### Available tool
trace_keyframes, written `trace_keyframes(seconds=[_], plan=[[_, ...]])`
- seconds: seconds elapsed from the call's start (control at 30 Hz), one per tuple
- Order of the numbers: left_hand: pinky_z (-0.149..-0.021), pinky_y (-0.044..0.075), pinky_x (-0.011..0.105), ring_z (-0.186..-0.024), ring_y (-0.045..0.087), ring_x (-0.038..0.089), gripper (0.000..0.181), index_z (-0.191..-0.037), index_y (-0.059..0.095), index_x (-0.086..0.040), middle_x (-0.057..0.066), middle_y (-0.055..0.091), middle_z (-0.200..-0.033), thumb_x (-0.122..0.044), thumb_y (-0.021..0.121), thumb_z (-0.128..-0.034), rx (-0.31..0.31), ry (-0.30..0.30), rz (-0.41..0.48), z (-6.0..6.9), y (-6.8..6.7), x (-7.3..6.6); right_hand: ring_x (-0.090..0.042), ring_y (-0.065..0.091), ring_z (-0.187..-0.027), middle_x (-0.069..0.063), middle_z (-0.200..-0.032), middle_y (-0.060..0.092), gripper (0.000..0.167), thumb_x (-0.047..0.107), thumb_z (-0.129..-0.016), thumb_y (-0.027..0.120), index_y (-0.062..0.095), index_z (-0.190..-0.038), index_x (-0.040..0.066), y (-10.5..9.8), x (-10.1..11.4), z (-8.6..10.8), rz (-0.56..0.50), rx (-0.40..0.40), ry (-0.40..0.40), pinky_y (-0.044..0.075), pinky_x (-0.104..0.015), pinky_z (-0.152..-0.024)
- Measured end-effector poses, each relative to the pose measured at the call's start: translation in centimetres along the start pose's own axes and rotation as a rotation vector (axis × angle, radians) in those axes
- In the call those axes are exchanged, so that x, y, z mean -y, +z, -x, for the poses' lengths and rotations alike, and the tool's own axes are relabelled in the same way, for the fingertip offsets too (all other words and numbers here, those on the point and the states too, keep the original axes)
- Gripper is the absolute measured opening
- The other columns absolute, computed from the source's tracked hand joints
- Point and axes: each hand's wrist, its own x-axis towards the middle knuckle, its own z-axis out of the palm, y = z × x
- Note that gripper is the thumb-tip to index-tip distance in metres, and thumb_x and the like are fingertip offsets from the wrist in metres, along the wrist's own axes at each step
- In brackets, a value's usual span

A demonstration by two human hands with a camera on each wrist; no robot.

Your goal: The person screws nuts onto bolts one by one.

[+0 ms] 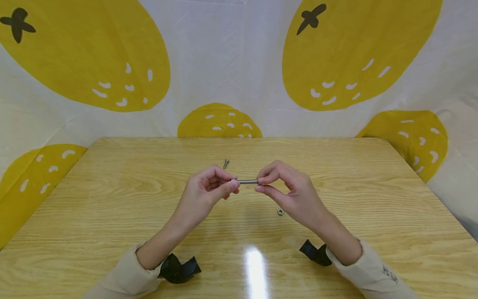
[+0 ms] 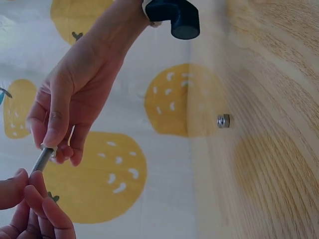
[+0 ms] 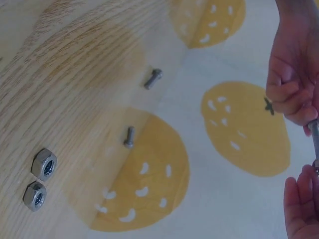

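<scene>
A thin metal bolt (image 1: 248,182) is held level between the hands. My left hand (image 1: 209,189) pinches its left end between thumb and fingers. My right hand (image 1: 295,191) pinches the other end, where a small nut-like piece (image 3: 316,167) shows at the fingertips. In the left wrist view the bolt's threaded shaft (image 2: 41,160) spans from the left fingertips to the right hand (image 2: 75,94). Fingers cover both ends in part.
On the wooden table (image 1: 130,207), a short bolt (image 1: 226,163) lies beyond the hands and a nut (image 1: 280,212) beside the right hand. The right wrist view shows two bolts (image 3: 153,78) and two nuts (image 3: 45,165). A patterned cloth (image 1: 224,62) hangs behind.
</scene>
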Motion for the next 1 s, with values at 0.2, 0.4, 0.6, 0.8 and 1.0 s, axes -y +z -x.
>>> trace_keyframes(seconds=[0.2, 0.4, 0.6, 0.8, 1.0], plan=[[-0.061, 0.049, 0.021, -0.068, 0.058, 0.012, 0.011, -0.095, 0.06, 0.002, 0.019, 0.067, -0.089, -0.007, 0.063, -0.0879, 0.006, 0.017, -0.002, 0.0, 0.0, 0.0, -0.01, 0.062, -0.083, -0.008, -0.086, 0.065, 0.018, -0.009, -0.076, 0.069, 0.061, -0.085, 0.004, 0.0, 0.1, 0.0, 0.004, -0.024, 0.016, 0.053, -0.021, -0.078], [-0.065, 0.053, 0.023, -0.073, 0.063, 0.012, 0.012, -0.093, 0.061, 0.001, 0.016, 0.068, -0.088, -0.006, 0.065, -0.0855, -0.002, 0.069, -0.037, 0.1, 0.3, 0.1, -0.01, 0.061, -0.073, -0.007, -0.079, 0.065, 0.007, -0.004, -0.086, 0.061, 0.059, -0.09, 0.002, 0.3, 0.3, 0.2, -0.068, -0.032, 0.173, 0.055, -0.024, -0.071], [-0.068, 0.054, 0.026, -0.075, 0.065, 0.012, 0.011, -0.091, 0.062, -0.001, 0.012, 0.069, -0.087, -0.005, 0.068, -0.0825, -0.031, 0.145, -0.105, 0.1, 0.7, 0.1, -0.013, 0.051, -0.056, -0.006, -0.061, 0.055, 0.007, 0.008, -0.096, 0.05, 0.048, -0.095, 0.001, 0.7, 0.8, 0.2, -0.174, -0.048, 0.37, 0.048, -0.025, -0.055], [-0.068, 0.054, 0.025, -0.074, 0.063, 0.013, 0.011, -0.092, 0.062, -0.001, 0.012, 0.068, -0.087, -0.007, 0.067, -0.0843, -0.047, 0.091, -0.091, 0.0, 0.6, 0.0, -0.017, 0.056, -0.061, -0.005, -0.071, 0.063, 0.013, 0.011, -0.096, 0.051, 0.05, -0.097, -0.003, 0.1, 0.8, 0.1, -0.259, -0.012, 0.404, 0.052, -0.028, -0.06], [-0.062, 0.05, 0.021, -0.07, 0.059, 0.012, 0.011, -0.094, 0.06, 0.001, 0.015, 0.067, -0.088, -0.006, 0.065, -0.0861, -0.061, 0.044, -0.055, -0.1, 0.2, -0.1, -0.017, 0.066, -0.079, -0.018, -0.092, 0.069, 0.022, 0.005, -0.092, 0.056, 0.052, -0.11, -0.006, -0.6, 0.9, 0.0, -0.342, 0.064, 0.412, 0.056, -0.032, -0.072]])
